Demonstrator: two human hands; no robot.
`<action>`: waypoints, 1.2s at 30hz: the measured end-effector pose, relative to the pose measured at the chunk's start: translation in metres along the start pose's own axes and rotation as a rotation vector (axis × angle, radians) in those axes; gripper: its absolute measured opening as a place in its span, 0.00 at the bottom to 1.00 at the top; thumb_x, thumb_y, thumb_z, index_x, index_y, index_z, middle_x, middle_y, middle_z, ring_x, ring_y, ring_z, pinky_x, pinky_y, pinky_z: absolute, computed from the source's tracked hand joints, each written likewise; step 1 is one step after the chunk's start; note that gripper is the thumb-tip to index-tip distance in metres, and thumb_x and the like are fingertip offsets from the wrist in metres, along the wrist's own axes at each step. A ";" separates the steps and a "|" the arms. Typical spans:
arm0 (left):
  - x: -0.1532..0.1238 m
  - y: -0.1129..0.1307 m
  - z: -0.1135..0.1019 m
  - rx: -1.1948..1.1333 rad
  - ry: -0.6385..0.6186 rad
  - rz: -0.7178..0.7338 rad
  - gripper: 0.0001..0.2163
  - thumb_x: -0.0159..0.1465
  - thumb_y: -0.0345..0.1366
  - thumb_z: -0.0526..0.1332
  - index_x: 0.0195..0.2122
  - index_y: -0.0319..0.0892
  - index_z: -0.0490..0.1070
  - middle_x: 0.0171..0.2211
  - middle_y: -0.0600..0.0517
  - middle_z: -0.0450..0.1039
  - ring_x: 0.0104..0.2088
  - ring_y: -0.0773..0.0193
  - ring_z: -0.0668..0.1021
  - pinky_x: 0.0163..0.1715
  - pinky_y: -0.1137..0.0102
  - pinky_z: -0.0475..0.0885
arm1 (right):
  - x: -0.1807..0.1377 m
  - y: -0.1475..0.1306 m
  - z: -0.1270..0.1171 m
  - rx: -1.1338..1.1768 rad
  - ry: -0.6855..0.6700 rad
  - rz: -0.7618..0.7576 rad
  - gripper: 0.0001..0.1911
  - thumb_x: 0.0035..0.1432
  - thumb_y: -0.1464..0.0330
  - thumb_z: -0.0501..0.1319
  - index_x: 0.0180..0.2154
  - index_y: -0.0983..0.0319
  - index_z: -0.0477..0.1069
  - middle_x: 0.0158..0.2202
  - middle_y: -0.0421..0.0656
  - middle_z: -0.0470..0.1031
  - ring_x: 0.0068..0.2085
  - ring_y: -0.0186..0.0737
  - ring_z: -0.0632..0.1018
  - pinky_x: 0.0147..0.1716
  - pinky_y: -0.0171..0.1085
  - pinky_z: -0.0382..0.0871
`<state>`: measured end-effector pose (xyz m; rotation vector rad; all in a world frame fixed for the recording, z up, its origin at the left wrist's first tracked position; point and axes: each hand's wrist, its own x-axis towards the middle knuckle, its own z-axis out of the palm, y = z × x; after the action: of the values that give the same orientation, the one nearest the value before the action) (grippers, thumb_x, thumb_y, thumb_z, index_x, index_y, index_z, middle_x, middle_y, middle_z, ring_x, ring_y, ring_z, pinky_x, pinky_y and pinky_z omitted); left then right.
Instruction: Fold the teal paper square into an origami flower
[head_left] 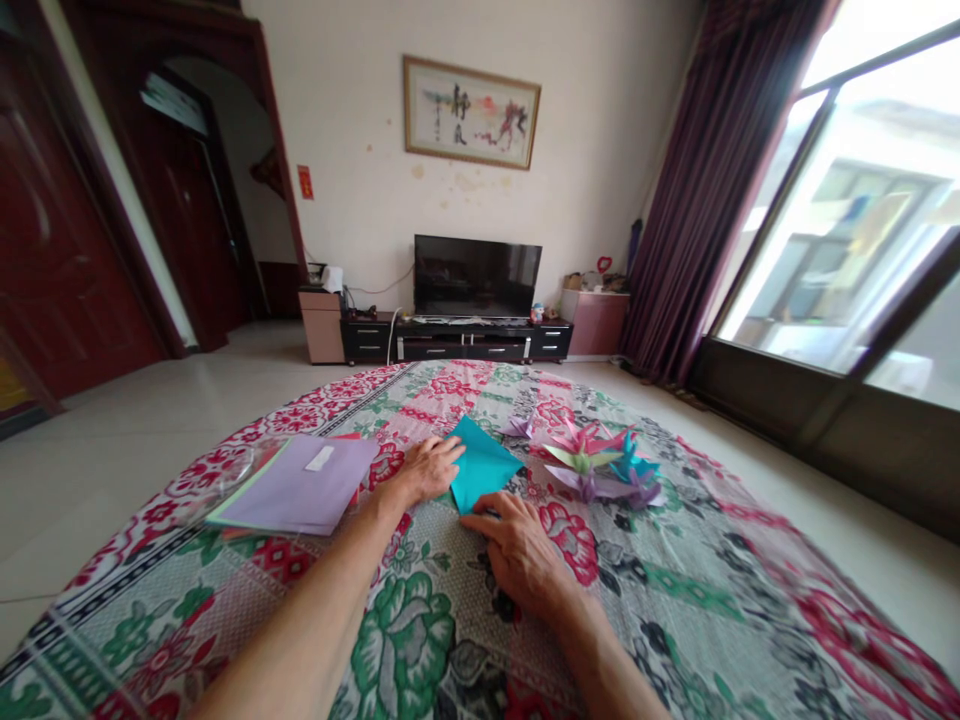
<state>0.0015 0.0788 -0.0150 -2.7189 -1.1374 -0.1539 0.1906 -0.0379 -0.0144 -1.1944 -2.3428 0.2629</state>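
Observation:
A sheet of turquoise origami paper (486, 462) lies on the table, turned so that its corners point toward and away from me. At its left edge rests my left hand (433, 467), fingers lying over the border of the sheet. My right hand (514, 540) has its fingers curled and closed on the near corner; the fingertips partly hide that corner. To the right sit several folded paper cranes in pink (592, 438), green, turquoise (634, 464) and purple (589, 488). One small purple crane (519, 428) lies just beyond the sheet's right side.
A stack of coloured paper (300, 490), purple on top with a small white label, lies left of my left arm beside clear plastic wrapping. A flowered cloth (405, 640) covers the rounded table. Beyond stand a television (478, 277) and low cabinets, with a window at right.

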 end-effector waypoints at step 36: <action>-0.006 -0.002 0.004 -0.279 0.119 -0.227 0.18 0.63 0.39 0.54 0.54 0.42 0.66 0.59 0.46 0.63 0.58 0.58 0.66 0.58 0.62 0.59 | 0.029 -0.004 0.016 -0.026 0.065 -0.081 0.17 0.57 0.75 0.51 0.45 0.58 0.73 0.48 0.42 0.73 0.47 0.42 0.69 0.50 0.42 0.59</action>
<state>-0.0043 0.0770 -0.0198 -2.7553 -1.4837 -0.5375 0.1650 -0.0160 -0.0164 -1.1002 -2.3381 0.1641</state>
